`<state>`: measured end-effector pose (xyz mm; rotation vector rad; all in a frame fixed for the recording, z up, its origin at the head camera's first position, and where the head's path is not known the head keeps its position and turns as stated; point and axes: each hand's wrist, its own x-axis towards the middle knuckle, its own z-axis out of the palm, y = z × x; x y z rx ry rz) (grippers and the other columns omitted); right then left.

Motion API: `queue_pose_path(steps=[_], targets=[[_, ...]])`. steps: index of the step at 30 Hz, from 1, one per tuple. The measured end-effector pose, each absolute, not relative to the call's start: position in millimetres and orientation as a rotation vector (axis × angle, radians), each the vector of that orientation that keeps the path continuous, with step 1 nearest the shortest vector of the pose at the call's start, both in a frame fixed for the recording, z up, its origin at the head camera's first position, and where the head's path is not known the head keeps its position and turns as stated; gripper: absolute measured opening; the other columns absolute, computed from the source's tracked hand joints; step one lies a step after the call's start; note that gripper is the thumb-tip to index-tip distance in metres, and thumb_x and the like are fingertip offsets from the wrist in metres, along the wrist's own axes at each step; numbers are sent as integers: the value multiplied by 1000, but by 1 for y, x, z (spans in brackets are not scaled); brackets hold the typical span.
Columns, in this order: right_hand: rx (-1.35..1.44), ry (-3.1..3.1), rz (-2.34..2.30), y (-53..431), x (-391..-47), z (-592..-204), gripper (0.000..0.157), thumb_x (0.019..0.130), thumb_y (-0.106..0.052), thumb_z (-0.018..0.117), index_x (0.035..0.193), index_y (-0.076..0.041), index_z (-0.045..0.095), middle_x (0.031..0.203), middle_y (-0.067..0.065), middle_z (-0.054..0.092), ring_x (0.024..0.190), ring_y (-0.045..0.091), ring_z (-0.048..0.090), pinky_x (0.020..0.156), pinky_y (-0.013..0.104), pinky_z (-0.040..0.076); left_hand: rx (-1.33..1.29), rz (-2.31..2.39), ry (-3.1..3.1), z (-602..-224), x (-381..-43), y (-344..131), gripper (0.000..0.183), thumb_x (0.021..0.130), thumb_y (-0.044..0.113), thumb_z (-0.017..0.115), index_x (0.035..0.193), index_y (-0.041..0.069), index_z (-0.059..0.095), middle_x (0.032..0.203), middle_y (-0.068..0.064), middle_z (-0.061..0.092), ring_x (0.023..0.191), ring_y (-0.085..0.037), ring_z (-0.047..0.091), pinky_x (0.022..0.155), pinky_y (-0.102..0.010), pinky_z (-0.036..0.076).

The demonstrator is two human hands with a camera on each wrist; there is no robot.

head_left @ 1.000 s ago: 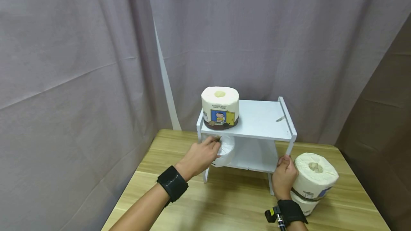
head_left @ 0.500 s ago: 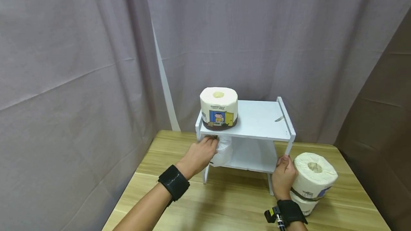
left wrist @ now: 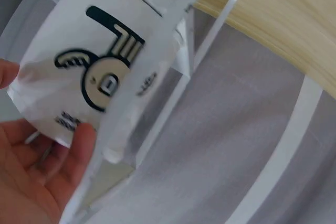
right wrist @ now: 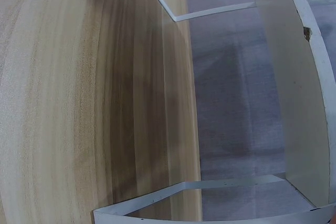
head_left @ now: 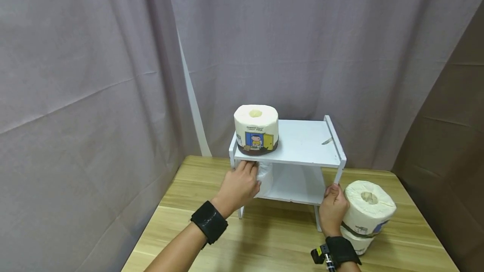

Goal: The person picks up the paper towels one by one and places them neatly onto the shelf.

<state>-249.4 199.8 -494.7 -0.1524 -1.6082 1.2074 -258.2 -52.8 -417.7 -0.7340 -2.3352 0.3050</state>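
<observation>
In the head view, my left hand (head_left: 240, 184) reaches to the lower tier of a small white two-tier shelf (head_left: 302, 142), against a wrapped toilet roll (head_left: 266, 178) there. The left wrist view shows this toilet roll (left wrist: 63, 72) with a dark printed figure on its wrapper. The loosely bent fingers (left wrist: 83, 142) touch its edge, and the palm stays apart from it. At the shelf's right side, my right hand (head_left: 333, 207) grips the front upright. A second toilet roll (head_left: 256, 131) stands upright on the top tier, at its left end.
Beside my right hand, two toilet rolls (head_left: 368, 209) stand stacked on the wooden table (head_left: 280, 247). Grey curtains (head_left: 302, 45) hang behind and at the left. The right wrist view looks under the shelf's lower board (right wrist: 294, 82).
My left hand's fingers have shifted from the roll's top opening down to its front left side. The right hand keeps its grip on the upright.
</observation>
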Motion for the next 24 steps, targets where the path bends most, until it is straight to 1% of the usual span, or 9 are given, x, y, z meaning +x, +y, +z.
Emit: queue_pose_path(steps=[2,5,9,13,15,21,24], targets=[[-148,-1610,1206,200,-249,-495,41,104,-12,41,68,8,47,57,13,39,55,1,31,58,23,27,-677,248,-2347,-419,-256,-46,53,93,49,53,120,4,63,114,-7,61,103,-22,53,55,-31,51],[-138,-1619,1214,200,-249,-495,42,104,-12,41,68,8,47,57,12,39,55,2,32,58,23,27,-573,211,-2350,-422,-255,-35,59,92,56,52,114,3,64,106,-7,62,98,-22,54,54,-31,50],[-127,-1623,1231,202,-249,-497,43,104,-14,40,68,8,47,58,11,39,55,3,33,58,21,27,-453,229,-2371,-425,-258,-20,58,92,57,52,107,3,66,98,-7,63,91,-22,54,57,-32,48],[-125,-1620,1231,203,-248,-498,43,104,-14,40,68,7,47,57,10,40,55,3,33,58,22,27,-349,238,-2408,-429,-260,-7,55,92,56,52,100,5,68,91,-7,65,87,-22,52,61,-34,43],[-131,-1619,1222,204,-251,-501,43,104,-14,40,68,7,47,57,11,39,55,2,33,58,23,27,-294,254,-2419,-428,-261,-2,56,92,58,51,95,6,69,86,-6,65,83,-22,52,62,-35,41],[-143,-1648,1205,217,-270,-525,43,104,-16,41,66,2,49,57,3,41,54,2,34,57,24,28,-154,285,-2425,-422,-267,12,58,91,64,48,74,12,68,69,-3,63,68,-21,55,56,-36,34],[-132,-1656,1225,220,-271,-528,43,104,-18,42,67,1,50,57,1,42,54,4,35,57,24,29,-110,287,-2435,-423,-271,15,60,91,65,45,71,13,67,68,-4,64,65,-21,57,50,-35,33]])
